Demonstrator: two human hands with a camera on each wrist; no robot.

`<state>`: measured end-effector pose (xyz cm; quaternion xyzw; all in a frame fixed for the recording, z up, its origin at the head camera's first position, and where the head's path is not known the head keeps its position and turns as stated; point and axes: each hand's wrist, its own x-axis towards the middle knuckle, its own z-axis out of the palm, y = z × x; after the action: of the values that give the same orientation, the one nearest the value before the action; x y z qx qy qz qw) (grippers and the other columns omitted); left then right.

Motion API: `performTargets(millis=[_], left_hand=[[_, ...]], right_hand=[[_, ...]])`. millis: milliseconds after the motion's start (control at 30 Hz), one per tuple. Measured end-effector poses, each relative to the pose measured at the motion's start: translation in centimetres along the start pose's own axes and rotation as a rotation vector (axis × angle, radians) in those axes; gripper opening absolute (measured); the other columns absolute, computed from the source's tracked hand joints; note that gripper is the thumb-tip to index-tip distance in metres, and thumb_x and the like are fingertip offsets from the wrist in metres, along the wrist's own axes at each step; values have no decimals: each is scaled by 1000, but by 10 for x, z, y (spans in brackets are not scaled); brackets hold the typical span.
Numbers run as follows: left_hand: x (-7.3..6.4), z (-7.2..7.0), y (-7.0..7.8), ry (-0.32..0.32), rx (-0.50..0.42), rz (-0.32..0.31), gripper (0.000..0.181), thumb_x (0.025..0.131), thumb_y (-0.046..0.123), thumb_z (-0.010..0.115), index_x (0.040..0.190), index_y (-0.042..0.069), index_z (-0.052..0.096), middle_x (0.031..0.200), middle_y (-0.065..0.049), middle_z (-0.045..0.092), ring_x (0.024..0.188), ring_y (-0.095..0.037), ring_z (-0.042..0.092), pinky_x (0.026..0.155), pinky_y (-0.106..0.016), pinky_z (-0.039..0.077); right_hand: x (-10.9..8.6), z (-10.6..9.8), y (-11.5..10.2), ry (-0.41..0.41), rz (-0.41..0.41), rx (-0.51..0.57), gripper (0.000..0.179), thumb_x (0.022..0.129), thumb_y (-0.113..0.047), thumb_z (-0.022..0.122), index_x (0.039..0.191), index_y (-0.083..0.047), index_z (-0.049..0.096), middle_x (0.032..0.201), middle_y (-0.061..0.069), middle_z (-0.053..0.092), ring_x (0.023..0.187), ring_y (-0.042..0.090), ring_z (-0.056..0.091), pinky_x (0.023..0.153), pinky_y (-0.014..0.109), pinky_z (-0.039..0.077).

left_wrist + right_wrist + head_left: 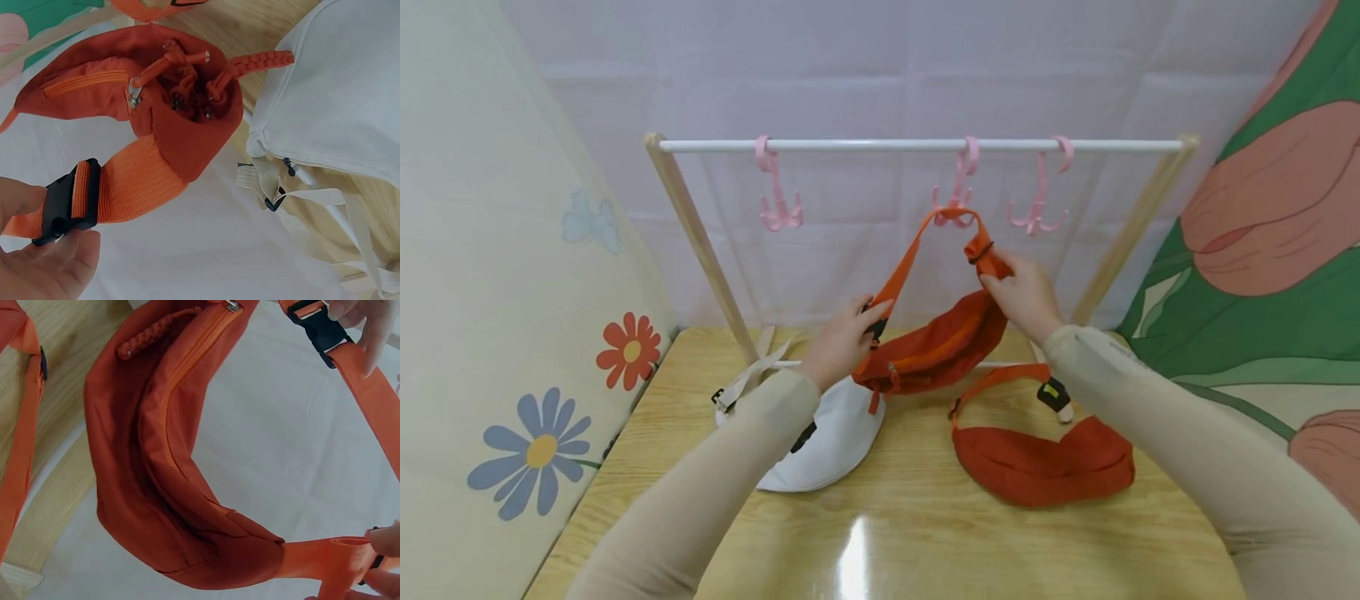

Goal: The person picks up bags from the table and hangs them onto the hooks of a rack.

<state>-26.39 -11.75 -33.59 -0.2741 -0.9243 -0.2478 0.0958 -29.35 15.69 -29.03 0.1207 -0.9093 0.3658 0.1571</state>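
Observation:
An orange-red waist bag (940, 346) hangs in the air between both hands, in front of the rack. At its left end, my left hand (846, 343) pinches the black buckle (65, 203) on the strap, thumb on one side and fingers on the other. My right hand (1024, 292) grips the folded strap (340, 559) near a slider at the bag's right end. The strap's loop (951, 212) arches up between the hands and overlaps the middle pink hook (958, 187) in the head view. Braided zip pulls (259, 62) dangle from the bag.
A white rail (865, 146) on wooden posts carries two further pink hooks, one left (781, 200) and one right (1037, 204). On the wooden table (910, 533) lie a white bag (842, 433) at left, partly behind the left arm, and a second orange-red bag (1045, 467) at right.

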Motion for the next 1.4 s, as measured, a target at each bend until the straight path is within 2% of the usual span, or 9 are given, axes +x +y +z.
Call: performTargets(millis=[100,167,300,500,733,967,1100,1267,1400], left_hand=[[-3,3,-3,3,-19,-27,56,93,-5,55,146,8,44,149,-27,33,118,-43,53,91,-45,49],[-5,5,-4,1,-25,-45,57,92,-5,55,147,8,44,150,-27,31,120,-43,52,88,-45,50],[-10,8,-8,-11,-29,-87,59,92,-5,54,148,10,43,152,-26,27,113,-41,55,77,-43,51],[-17,12,-12,-35,-24,-128,60,91,-6,54,148,9,42,153,-27,26,117,-39,55,78,-41,51],[-23,16,-14,-27,-50,-96,57,90,-9,57,145,2,44,151,-30,27,119,-38,54,92,-46,48],[-29,19,-15,-21,-24,-52,56,89,-7,61,143,3,47,146,-32,32,115,-39,56,91,-47,49],[-32,19,-14,-49,-31,-65,56,90,-6,62,143,4,47,147,-30,33,118,-39,54,93,-47,48],[-35,18,-11,-96,-48,-109,57,93,-3,59,147,6,42,150,-26,30,125,-39,48,97,-48,45],[-38,19,-13,-84,-48,-105,59,92,-4,59,147,6,42,150,-27,30,125,-40,47,97,-48,45]], right_hand=[[-3,1,4,-6,30,11,49,96,-11,59,139,7,46,136,28,50,119,43,51,99,53,41],[-6,1,7,-12,51,15,50,95,-11,59,140,6,46,137,28,49,117,44,51,97,54,43],[-12,3,13,-24,68,24,47,96,-8,58,139,7,47,138,28,49,115,45,53,94,55,45],[-21,8,21,-32,51,32,41,95,-5,58,132,12,51,129,31,54,106,45,58,90,53,48],[-29,11,25,-97,77,3,39,97,-9,56,131,10,53,127,28,57,102,39,58,86,50,48],[-36,17,30,-143,90,-2,36,98,-11,55,128,10,55,123,28,58,103,39,58,86,50,48],[-39,21,33,-154,80,6,34,97,-8,55,126,11,56,121,29,59,100,40,59,82,49,49],[-42,26,34,-168,83,7,33,97,-8,55,124,11,57,120,29,60,99,40,60,77,47,51],[-45,29,37,-169,77,-1,32,97,-8,56,124,10,58,119,29,60,99,40,60,78,47,52]])
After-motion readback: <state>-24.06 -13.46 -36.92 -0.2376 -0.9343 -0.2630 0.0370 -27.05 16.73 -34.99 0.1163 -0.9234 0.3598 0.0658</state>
